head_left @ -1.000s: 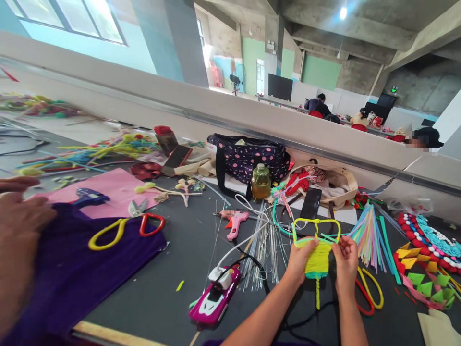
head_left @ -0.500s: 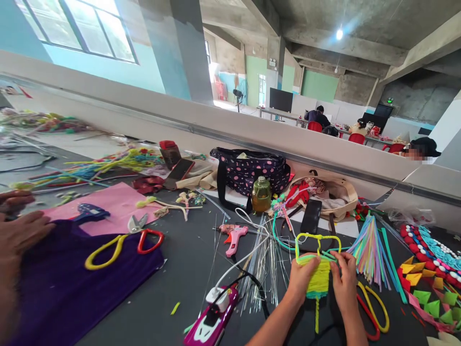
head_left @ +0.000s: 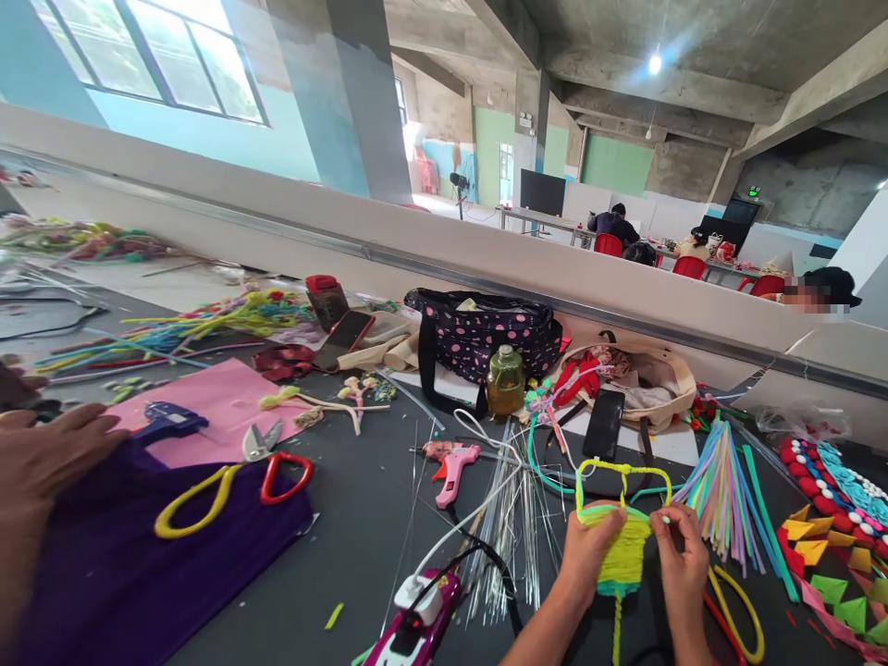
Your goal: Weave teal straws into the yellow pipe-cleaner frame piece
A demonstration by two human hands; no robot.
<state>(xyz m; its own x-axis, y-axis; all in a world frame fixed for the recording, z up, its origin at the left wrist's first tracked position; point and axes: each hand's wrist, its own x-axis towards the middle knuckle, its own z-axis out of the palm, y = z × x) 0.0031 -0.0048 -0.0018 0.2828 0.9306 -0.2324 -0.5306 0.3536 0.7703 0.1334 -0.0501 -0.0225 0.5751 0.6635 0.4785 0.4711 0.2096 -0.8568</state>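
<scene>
Panel [head_left: 624, 555], yellow with a green lower edge, is held up off the table at the lower right of the frame. Its yellow frame [head_left: 622, 465] rises above it as a bare loop; its stem [head_left: 617, 629] hangs toward the bottom edge.

My left hand [head_left: 581, 548] grips the panel's upper left side, thumb across the front; the fingers behind are hidden. My right hand [head_left: 681, 546] is closed in a fingertip pinch at the upper right corner, apparently on the end of the green strand [head_left: 600, 511] lying along the top.

Caution: if the right pinch slips, the strand may spring back and the top edge may loosen. Excess pull could bend the loop, which looks thin. Heavy thumb pressure could slide the wraps downward or bunch them.

Left of my left forearm, the wires [head_left: 510, 536] lie fanned; a sideways sweep of the elbow could scatter them or prick the skin. Farther left, the glue gun [head_left: 450, 467] lies near the wires; I cannot tell whether it is hot. Dragging its cords could shift the power strip [head_left: 420, 620]. Beside my right wrist, the scissors [head_left: 741, 612] could be knocked by a lowered arm.
</scene>
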